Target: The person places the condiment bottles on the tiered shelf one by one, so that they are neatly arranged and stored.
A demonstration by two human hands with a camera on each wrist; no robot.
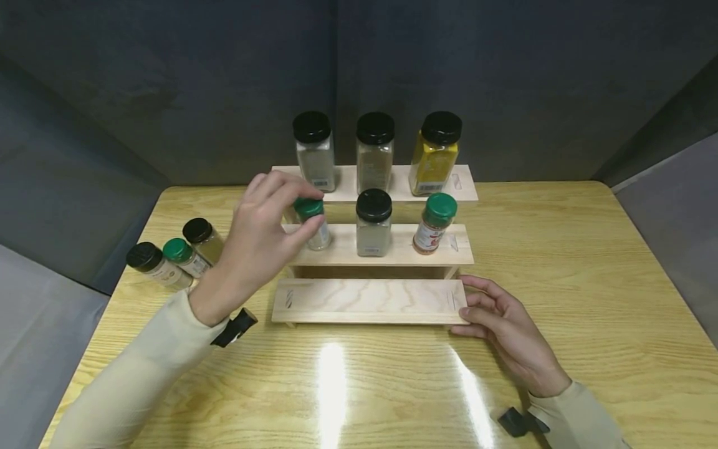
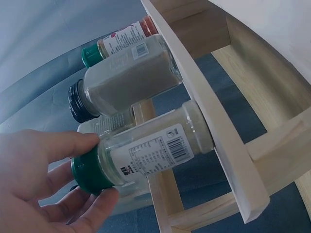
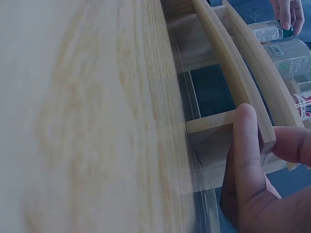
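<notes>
My left hand [image 1: 260,221] pinches the green lid of a spice jar [image 2: 155,150] between thumb and fingers. The jar stands upright at the left end of the middle tier of a wooden spice rack [image 1: 370,302], its base against the board in the left wrist view. Beside it on that tier are a black-lidded jar [image 1: 373,234] and a green-lidded jar with reddish contents [image 1: 430,234]. At the rack's lower right corner, my right hand [image 1: 507,324] grips the end of the front tier, thumb on the board's edge. The front tier bears no jar.
On the top tier stand three black-lidded jars, the right one yellow [image 1: 434,159]. Left of the rack, two black-lidded jars [image 1: 168,273] [image 1: 210,245] and a green-lidded jar [image 1: 193,262] rest on the wooden table [image 1: 392,386]. Dark fabric [image 1: 224,81] hangs behind.
</notes>
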